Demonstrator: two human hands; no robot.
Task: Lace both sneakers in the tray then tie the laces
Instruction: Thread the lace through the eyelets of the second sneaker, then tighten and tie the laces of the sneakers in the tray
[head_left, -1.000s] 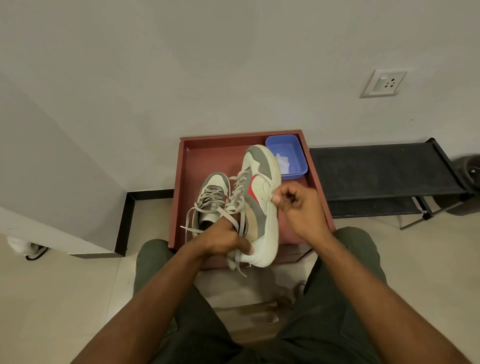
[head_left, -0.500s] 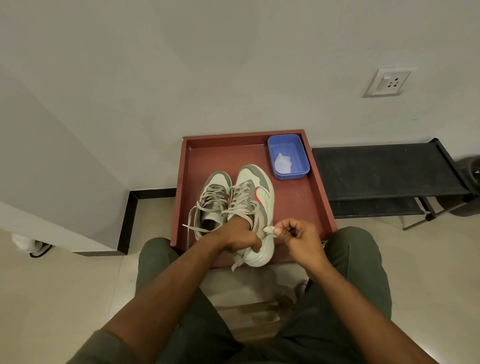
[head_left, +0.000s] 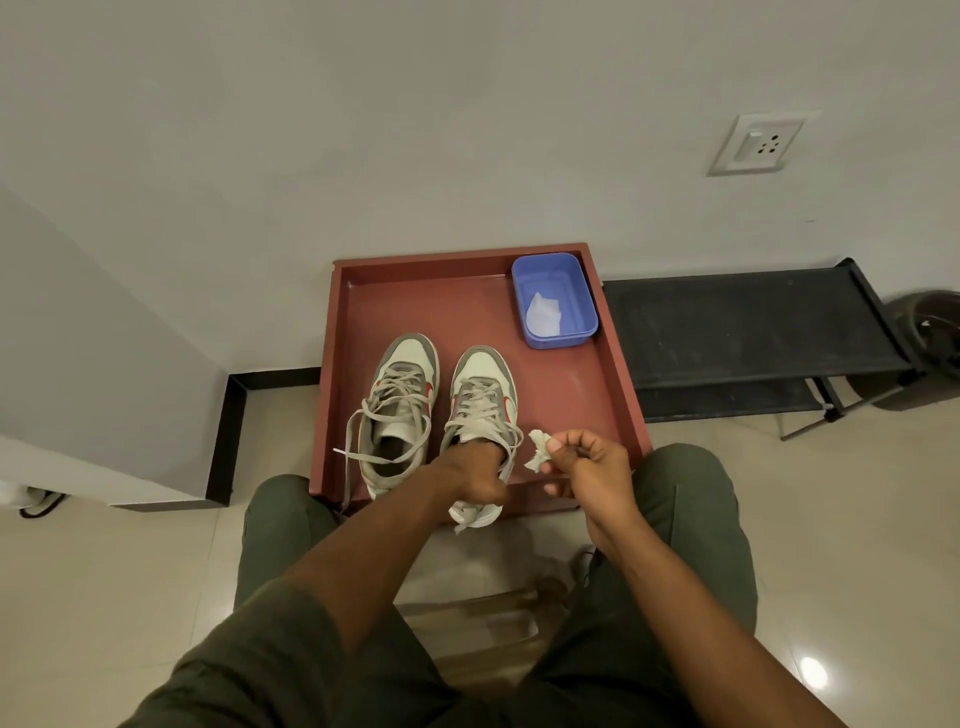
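Note:
Two grey-and-white sneakers with red accents stand side by side, toes away from me, in a red-brown tray (head_left: 613, 395). The left sneaker (head_left: 400, 400) is laced, and its loose lace ends trail over the tray's near-left edge. My left hand (head_left: 475, 473) grips the heel opening of the right sneaker (head_left: 485, 395), whose heel sticks out over the tray's near rim. My right hand (head_left: 587, 462) hovers just right of that shoe and pinches a small crumpled white wad (head_left: 540, 449) between thumb and fingers.
A blue plastic tub (head_left: 553, 299) with a white scrap inside sits in the tray's far right corner. A low black rack (head_left: 748, 332) stands to the right against the wall. My knees flank the tray's near edge. A wall socket (head_left: 758, 143) is above.
The right sneaker, held up on its side a second ago, has been lowered and turned upright into the tray beside the other. My right hand came away holding the white wad.

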